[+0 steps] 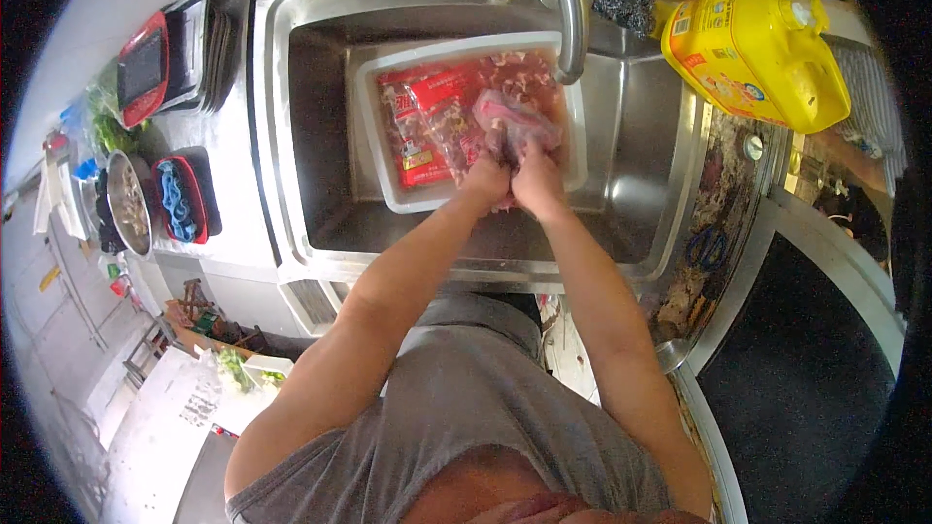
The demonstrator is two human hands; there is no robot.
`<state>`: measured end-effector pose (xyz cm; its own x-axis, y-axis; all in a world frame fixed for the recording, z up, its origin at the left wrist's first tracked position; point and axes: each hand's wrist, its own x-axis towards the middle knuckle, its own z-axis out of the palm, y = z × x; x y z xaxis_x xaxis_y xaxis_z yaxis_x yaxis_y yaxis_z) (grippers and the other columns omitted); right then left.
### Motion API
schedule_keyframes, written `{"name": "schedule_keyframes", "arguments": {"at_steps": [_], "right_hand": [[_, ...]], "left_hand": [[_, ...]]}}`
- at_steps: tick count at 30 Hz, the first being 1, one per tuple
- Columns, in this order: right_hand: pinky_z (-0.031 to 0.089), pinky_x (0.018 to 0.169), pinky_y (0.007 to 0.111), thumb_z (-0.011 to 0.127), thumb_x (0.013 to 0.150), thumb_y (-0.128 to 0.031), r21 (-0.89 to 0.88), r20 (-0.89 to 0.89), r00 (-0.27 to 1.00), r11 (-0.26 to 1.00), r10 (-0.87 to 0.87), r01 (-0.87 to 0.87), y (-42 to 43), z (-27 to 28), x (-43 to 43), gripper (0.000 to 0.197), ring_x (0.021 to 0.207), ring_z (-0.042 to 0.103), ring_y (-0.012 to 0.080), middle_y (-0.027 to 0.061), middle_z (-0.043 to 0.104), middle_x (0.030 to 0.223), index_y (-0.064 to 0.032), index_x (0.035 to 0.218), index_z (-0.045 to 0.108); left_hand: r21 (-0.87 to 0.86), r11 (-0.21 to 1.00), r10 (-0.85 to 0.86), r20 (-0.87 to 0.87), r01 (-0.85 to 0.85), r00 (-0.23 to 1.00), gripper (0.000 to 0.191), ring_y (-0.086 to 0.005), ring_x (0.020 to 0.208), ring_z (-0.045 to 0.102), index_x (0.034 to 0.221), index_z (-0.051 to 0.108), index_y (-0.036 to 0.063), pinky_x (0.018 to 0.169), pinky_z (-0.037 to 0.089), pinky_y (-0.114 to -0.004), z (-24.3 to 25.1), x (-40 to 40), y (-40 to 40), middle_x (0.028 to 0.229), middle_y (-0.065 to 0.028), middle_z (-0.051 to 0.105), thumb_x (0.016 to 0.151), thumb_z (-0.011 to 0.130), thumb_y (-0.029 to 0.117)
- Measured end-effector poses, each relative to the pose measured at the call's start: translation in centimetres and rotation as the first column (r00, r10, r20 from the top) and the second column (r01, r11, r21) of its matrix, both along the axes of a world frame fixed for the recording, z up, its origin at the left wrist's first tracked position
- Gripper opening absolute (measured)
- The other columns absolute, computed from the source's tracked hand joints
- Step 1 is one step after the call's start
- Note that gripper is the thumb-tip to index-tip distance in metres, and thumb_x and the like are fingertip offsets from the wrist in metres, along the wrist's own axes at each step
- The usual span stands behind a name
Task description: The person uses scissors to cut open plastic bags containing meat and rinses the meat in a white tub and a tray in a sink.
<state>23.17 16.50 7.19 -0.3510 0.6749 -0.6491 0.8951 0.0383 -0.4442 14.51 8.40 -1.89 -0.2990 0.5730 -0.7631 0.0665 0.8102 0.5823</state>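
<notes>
A white plastic tub stands in a stainless steel sink, holding reddish water, small pieces of raw meat and red printed plastic packets. Over the tub's near right part, my left hand and my right hand are side by side, both gripping a clear plastic bag with pinkish contents. My fingertips are partly hidden in the bag's folds. The packets lie to the left of my hands, partly in the water.
A steel faucet arches over the tub's right rim. Right of it are a steel wool scourer and a yellow jug. Left of the sink stand stacked trays, a metal bowl and a red tray with blue cloth. Scissors lie at the right.
</notes>
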Motion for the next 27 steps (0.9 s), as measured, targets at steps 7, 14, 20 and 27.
{"name": "schedule_keyframes", "arguments": {"at_steps": [7,14,20,27], "right_hand": [[0.045,0.091,0.041,0.061,0.083,-0.030,-0.027,-0.107,0.993,0.999,-0.042,0.039,3.6,2.5,2.5,0.052,0.106,0.058,0.0365,0.0234,0.059,0.114,0.0011,0.122,0.048],[0.045,0.089,0.042,0.060,0.084,-0.038,0.062,-0.058,0.998,0.998,-0.001,0.005,4.9,9.1,1.7,0.054,0.104,0.057,0.0388,0.0255,0.059,0.111,0.0006,0.120,0.053],[0.047,0.084,0.044,0.051,0.089,-0.024,0.130,-0.186,0.982,0.991,-0.006,0.031,4.1,9.5,5.7,0.037,0.101,0.059,0.0386,0.0233,0.060,0.109,-0.0094,0.123,0.052],[0.045,0.089,0.038,0.046,0.087,-0.010,0.061,-0.014,0.997,0.995,0.077,-0.076,0.7,12.3,3.2,0.040,0.106,0.058,0.0345,0.0206,0.059,0.115,-0.0068,0.126,0.051]], "left_hand": [[0.054,0.998,-0.037,-0.032,0.038,0.999,0.048,-0.0445,0.095,0.059,0.094,0.060,-0.0095,0.081,0.046,-0.047,6.4,-2.6,1.3,0.097,-0.0330,0.059,0.090,0.047,0.036],[0.193,0.981,0.001,0.138,-0.028,0.990,0.043,-0.0431,0.095,0.059,0.102,0.058,-0.0074,0.082,0.046,-0.044,12.4,-2.3,2.1,0.096,-0.0309,0.060,0.090,0.046,0.032],[0.283,0.956,0.039,0.120,-0.072,0.992,0.041,-0.0221,0.088,0.061,0.108,0.056,-0.0057,0.079,0.047,-0.036,13.5,-0.4,0.2,0.096,-0.0186,0.065,0.091,0.050,0.032],[0.228,0.940,0.129,0.449,-0.253,0.884,0.046,-0.0220,0.094,0.060,0.114,0.050,-0.0066,0.080,0.048,-0.036,10.6,0.3,-4.0,0.104,-0.0160,0.061,0.088,0.056,0.032]]}}
